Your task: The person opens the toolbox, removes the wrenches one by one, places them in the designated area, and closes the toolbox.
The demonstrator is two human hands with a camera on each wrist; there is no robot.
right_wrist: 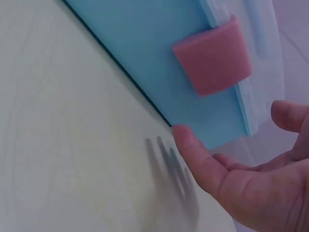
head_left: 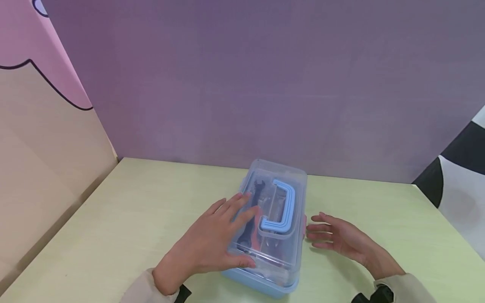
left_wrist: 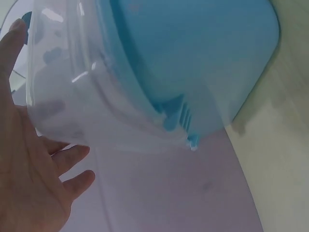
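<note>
Left hand (head_left: pixel 212 240) lay flat, fingers spread, on clear lid of storage box (head_left: pixel 280 277) at table (head_left: pixel 113 219) centre. Right hand (head_left: pixel 341 240), open and empty, hovered just beside box's right side, near pink latch (right_wrist: pixel 212 60). Box long axis ran away from person.

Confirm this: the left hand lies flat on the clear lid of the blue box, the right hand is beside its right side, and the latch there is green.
Not quite. The latch is pink, as the right wrist view shows. The rest holds: the left hand lies flat on the clear lid of the blue box, and the right hand is beside its right side.
</note>
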